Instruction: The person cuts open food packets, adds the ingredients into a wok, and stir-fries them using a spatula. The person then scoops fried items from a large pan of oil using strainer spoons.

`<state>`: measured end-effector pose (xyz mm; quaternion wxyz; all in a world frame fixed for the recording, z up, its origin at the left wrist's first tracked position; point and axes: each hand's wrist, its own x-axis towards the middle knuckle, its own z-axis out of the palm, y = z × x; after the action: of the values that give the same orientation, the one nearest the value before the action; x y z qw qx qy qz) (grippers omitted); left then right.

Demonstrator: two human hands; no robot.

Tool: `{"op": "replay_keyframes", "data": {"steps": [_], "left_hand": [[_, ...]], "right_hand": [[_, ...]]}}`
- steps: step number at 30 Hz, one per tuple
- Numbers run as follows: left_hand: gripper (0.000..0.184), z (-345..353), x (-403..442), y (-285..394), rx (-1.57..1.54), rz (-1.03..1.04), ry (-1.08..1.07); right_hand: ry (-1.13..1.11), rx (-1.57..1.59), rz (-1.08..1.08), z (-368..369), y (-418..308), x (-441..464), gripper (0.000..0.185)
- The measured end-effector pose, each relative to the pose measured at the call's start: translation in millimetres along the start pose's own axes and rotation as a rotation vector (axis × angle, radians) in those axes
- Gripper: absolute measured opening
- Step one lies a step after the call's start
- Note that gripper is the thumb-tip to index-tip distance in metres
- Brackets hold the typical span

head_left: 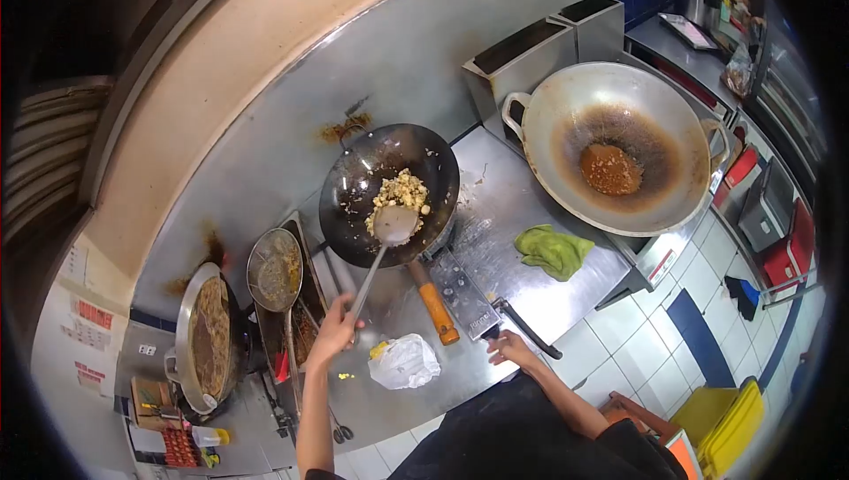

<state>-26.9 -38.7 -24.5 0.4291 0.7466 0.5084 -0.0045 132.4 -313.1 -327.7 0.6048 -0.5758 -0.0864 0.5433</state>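
Note:
My left hand [334, 330] is wrapped round the metal handle of a wok spatula [395, 225]. The spatula's broad head rests in a dark wok [343, 206], against crumbled yellow and white food that looks like scrambled egg [403, 192]. The wok's wooden handle [436, 314] points toward me, with neither hand on it. Down at the stove's front edge, my right hand [508, 349] has its fingers curled at a black stove knob [491, 332]. Between my hands lies a crumpled white plastic bag [405, 363], with yellow bits beside it.
A large metal wok [566, 170] with brown contents stands at the right. A green cloth [554, 252] lies on the steel counter. At the left are a strainer [275, 269] and a pan of brown oil [210, 338]. A black bar [528, 330] juts beyond the counter edge.

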Motion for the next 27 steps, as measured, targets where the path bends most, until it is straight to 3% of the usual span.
{"op": "replay_keyframes", "data": {"steps": [1,2,4,7,10,12,13,14,16,18,21,23,25,27], "left_hand": [[0.044,-1.3,25.9,-24.2,0.222,0.298,0.094],[0.044,-0.1,29.3,-14.9,0.227,0.299,0.1],[0.043,11.0,36.9,10.8,0.618,0.453,0.176],[0.044,12.4,45.9,5.4,0.559,0.483,0.196],[0.043,2.5,24.6,37.1,0.477,0.486,0.18],[0.043,-1.5,24.9,45.6,0.471,0.491,0.211],[0.043,0.8,44.4,35.5,0.463,0.604,0.255],[0.043,7.2,60.7,31.1,0.46,0.582,0.26],[0.044,31.5,84.0,34.4,0.502,0.512,0.294],[0.044,42.8,55.6,44.2,0.53,0.436,0.247],[0.044,32.1,41.7,36.1,0.637,0.431,0.177],[0.047,35.8,49.9,25.4,0.712,0.463,0.205],[0.047,45.3,73.6,17.1,0.746,0.432,0.219],[0.047,0.0,53.3,51.3,0.721,0.399,0.075]], "right_hand": [[-0.011,0.009,-0.084,2.5,5.3,12.0,0.038],[-0.024,0.019,-0.169,5.9,7.2,20.4,0.034],[0.066,-0.042,-0.104,13.9,5.2,19.8,0.031],[0.335,-0.703,-0.349,20.2,8.4,18.3,0.03],[0.336,-0.858,-0.289,18.6,-11.4,5.3,0.035],[0.354,-0.939,-0.232,12.7,-37.0,-18.7,0.048],[0.31,-0.878,-0.121,12.1,-57.3,-21.9,0.051],[0.26,-0.816,-0.002,19.0,-75.9,-20.6,0.054],[-0.065,0.099,0.064,51.2,-98.3,-7.7,0.056],[-0.399,0.644,0.133,103.3,-167.2,-22.7,0.059],[-0.385,0.537,0.111,128.0,-168.2,11.4,0.057],[-0.252,0.246,0.129,139.2,-172.8,-1.4,0.05],[-0.244,0.244,0.135,145.2,-165.2,0.4,0.048],[-0.22,0.302,0.105,148.3,-168.6,-2.1,0.048]]}}
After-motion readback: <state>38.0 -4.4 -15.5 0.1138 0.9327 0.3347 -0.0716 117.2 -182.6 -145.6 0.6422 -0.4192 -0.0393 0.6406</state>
